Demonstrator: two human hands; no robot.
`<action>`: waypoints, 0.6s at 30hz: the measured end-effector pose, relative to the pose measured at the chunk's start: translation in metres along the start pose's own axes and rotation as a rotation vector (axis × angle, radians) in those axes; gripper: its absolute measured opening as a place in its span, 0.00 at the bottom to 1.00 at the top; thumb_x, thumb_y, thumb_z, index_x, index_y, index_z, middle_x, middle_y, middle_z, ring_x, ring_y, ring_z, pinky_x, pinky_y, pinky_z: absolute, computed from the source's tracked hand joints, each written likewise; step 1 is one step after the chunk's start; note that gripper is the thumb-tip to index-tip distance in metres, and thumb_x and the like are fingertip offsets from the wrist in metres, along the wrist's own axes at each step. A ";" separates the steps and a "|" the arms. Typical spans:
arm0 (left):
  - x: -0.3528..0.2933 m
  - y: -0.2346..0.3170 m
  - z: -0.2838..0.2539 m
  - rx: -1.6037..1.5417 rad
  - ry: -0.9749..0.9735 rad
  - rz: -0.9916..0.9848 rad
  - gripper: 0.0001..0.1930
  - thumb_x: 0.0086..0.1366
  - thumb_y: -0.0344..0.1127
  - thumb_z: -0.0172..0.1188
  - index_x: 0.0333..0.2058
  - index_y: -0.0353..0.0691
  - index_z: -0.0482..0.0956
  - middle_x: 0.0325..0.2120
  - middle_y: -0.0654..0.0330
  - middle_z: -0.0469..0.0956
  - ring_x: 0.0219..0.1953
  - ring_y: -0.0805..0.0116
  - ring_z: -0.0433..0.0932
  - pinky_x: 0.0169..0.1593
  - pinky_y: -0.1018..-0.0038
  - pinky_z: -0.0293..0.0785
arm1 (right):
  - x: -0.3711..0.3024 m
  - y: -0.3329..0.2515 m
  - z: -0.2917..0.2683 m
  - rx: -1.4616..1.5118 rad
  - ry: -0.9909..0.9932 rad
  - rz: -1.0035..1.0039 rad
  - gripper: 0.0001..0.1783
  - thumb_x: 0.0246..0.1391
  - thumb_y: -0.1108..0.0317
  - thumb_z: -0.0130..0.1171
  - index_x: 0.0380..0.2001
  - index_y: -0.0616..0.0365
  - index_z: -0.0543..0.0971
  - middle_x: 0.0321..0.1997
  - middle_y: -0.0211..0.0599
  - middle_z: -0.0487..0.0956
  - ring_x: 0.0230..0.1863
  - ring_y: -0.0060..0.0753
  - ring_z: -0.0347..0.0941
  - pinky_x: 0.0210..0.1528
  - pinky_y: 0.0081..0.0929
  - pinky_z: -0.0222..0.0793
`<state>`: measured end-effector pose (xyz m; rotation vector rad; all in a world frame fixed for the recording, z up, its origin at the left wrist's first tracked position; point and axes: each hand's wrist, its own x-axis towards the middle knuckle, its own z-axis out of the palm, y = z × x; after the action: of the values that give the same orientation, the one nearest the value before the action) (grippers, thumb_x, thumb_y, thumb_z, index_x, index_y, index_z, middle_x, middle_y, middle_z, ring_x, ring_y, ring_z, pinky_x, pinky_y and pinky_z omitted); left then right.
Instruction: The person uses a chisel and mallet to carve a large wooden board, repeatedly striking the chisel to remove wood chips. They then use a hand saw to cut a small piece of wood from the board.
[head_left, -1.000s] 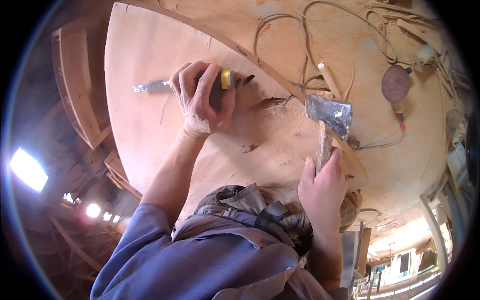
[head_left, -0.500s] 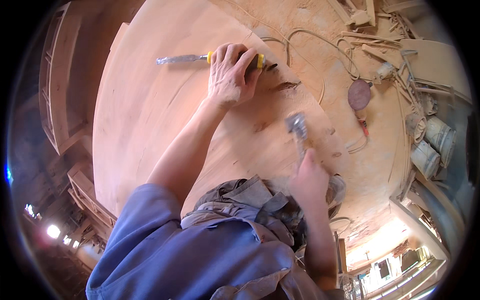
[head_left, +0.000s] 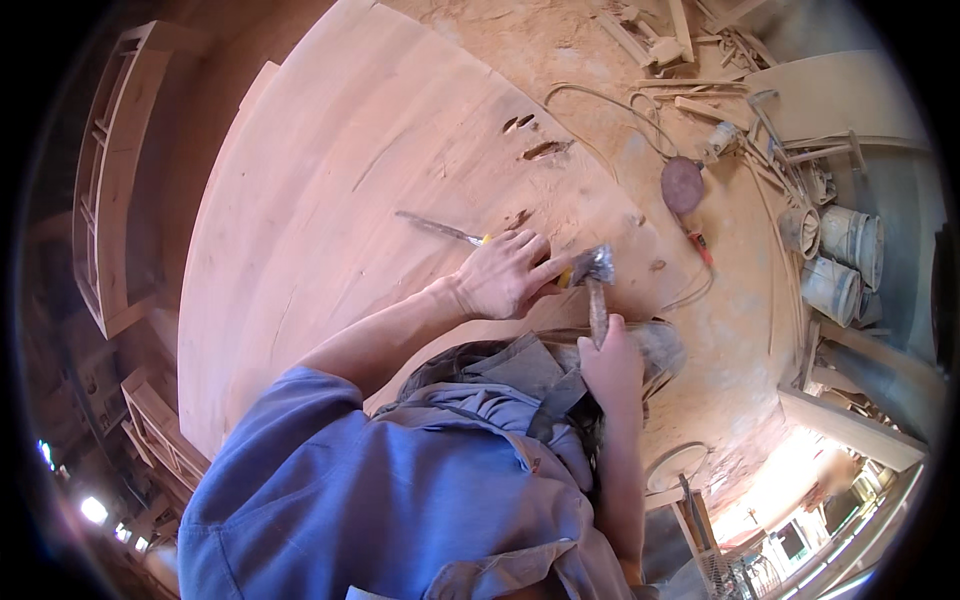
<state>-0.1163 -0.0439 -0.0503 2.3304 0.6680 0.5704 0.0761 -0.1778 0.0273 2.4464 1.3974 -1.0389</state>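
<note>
A large pale wooden panel [head_left: 300, 190] with a curved edge spreads in front of me, marked by several dark knots and hollows near its right edge. On it, my left hand [head_left: 505, 275] is closed around the yellow handle of a chisel, whose metal blade [head_left: 440, 228] points to the upper left. My right hand [head_left: 612, 365] grips the handle of a hammer [head_left: 597, 268]. Its metal head is at the chisel's handle end, beside my left fingers; whether they touch I cannot tell.
Beyond the panel's right edge, a sander with a round disc [head_left: 683, 187] lies on the dusty floor, its cord looping behind. Wood scraps [head_left: 715, 45] are heaped at the far right, above dusty buckets [head_left: 832, 290]. A wooden frame [head_left: 120, 180] stands at the left.
My left hand and the chisel have moved nearer, from the far hollows to a nearer spot on the panel. The hammer head is now at the chisel's handle. The view has shifted somewhat.
</note>
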 end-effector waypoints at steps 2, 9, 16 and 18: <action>0.011 0.016 -0.012 -0.070 0.090 -0.109 0.22 0.57 0.38 0.68 0.50 0.41 0.76 0.32 0.54 0.72 0.35 0.52 0.75 0.40 0.60 0.75 | -0.006 0.017 0.001 0.113 0.064 0.022 0.25 0.55 0.59 0.62 0.50 0.67 0.71 0.36 0.64 0.81 0.45 0.67 0.79 0.47 0.57 0.73; 0.089 -0.036 -0.143 -0.674 0.757 -0.454 0.12 0.60 0.34 0.74 0.41 0.37 0.84 0.31 0.62 0.84 0.35 0.75 0.80 0.40 0.75 0.78 | -0.023 0.044 -0.001 0.494 0.080 0.209 0.21 0.53 0.63 0.67 0.43 0.68 0.76 0.35 0.58 0.81 0.38 0.61 0.79 0.44 0.46 0.72; 0.105 -0.068 -0.158 -0.904 0.739 -0.379 0.07 0.64 0.33 0.61 0.35 0.34 0.80 0.32 0.56 0.82 0.35 0.60 0.81 0.43 0.61 0.79 | -0.022 0.022 -0.001 0.239 0.112 0.121 0.25 0.54 0.60 0.64 0.47 0.70 0.75 0.40 0.65 0.82 0.46 0.66 0.79 0.50 0.52 0.72; 0.107 -0.082 -0.147 -1.133 0.750 -0.240 0.07 0.62 0.26 0.68 0.31 0.35 0.77 0.25 0.59 0.78 0.27 0.67 0.77 0.41 0.66 0.76 | -0.023 0.015 -0.002 0.224 0.107 0.125 0.29 0.54 0.60 0.64 0.52 0.73 0.74 0.45 0.68 0.80 0.50 0.67 0.78 0.54 0.49 0.72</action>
<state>-0.1391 0.1406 0.0210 0.9403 0.6628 1.3005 0.0819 -0.2015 0.0402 2.7460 1.1949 -1.1057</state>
